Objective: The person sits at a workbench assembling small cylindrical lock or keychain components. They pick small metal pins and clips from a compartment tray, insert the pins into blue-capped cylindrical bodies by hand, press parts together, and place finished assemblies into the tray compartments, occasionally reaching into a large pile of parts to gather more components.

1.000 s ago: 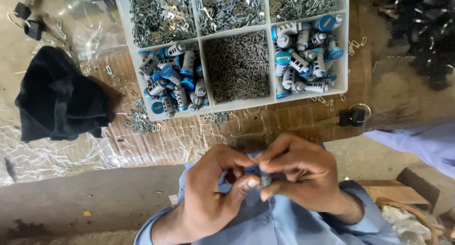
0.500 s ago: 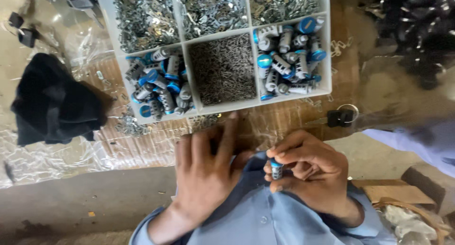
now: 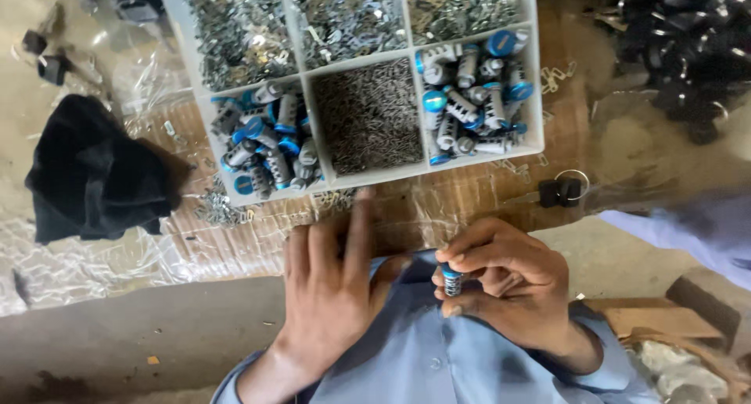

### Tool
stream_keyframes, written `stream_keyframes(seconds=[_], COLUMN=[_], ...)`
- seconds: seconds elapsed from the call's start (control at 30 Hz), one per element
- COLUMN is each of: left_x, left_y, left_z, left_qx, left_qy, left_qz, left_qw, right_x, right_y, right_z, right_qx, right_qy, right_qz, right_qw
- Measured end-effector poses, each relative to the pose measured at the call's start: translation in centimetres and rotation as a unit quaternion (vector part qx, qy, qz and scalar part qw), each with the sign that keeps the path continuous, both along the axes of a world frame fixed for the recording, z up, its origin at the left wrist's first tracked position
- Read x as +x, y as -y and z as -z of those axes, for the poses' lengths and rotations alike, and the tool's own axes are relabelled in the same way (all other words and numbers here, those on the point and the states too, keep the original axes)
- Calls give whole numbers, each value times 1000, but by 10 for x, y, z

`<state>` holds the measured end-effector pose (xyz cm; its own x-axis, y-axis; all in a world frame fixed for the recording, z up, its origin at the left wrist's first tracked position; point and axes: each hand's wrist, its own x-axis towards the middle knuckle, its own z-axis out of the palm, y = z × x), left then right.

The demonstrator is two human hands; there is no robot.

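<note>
My right hand (image 3: pixel 508 283) is closed around a small grey cylinder with a blue cap (image 3: pixel 452 280), held upright between thumb and fingers over my blue shirt. My left hand (image 3: pixel 332 283) is flat and empty, fingers stretched forward, its fingertips close to the near wall of a white compartment tray (image 3: pixel 407 169). The tray holds blue-capped cylinders (image 3: pixel 473 99) at right and at left (image 3: pixel 262 150), and small dark metal pins (image 3: pixel 368 114) in the middle cell. The far cells hold small silvery metal parts (image 3: pixel 344 17).
A black cloth (image 3: pixel 94 173) lies left on crinkled clear plastic. Loose metal bits (image 3: pixel 215 208) are scattered by the tray's left corner. A small black part with a ring (image 3: pixel 565 189) lies right of the tray. A heap of dark parts (image 3: pixel 688 52) sits top right.
My left hand has let go of the cylinder and spread out, reaching forward to the tray. My right hand keeps the cylinder and has turned it upright.
</note>
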<state>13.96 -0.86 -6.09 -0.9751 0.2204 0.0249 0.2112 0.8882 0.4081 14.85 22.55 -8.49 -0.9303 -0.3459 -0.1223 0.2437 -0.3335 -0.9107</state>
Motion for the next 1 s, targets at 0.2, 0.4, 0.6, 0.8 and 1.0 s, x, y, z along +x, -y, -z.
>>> stream_keyframes(seconds=[0.2,0.4,0.6,0.8,1.0], left_x=[18,35,8,-6,-7], left_y=[26,13,-21,-17,-45], left_z=[16,17,0,1,-10], left_qx=[117,334,394,348,499], left_qy=[-87,-23,-12,0,312], left_qz=[103,-53,24,147,-55], left_qw=[984,941,919,926,807], right_x=[-1,3,1,-1,7], right_y=[5,13,4,-7,-31], right_z=[1,6,0,2,7], right_qx=[7,-22,78,98,55], right_qy=[-17,67,16,15,-12], right_qz=[-12,31,6,-7,36], right_qw=[1000,997,997,995,998])
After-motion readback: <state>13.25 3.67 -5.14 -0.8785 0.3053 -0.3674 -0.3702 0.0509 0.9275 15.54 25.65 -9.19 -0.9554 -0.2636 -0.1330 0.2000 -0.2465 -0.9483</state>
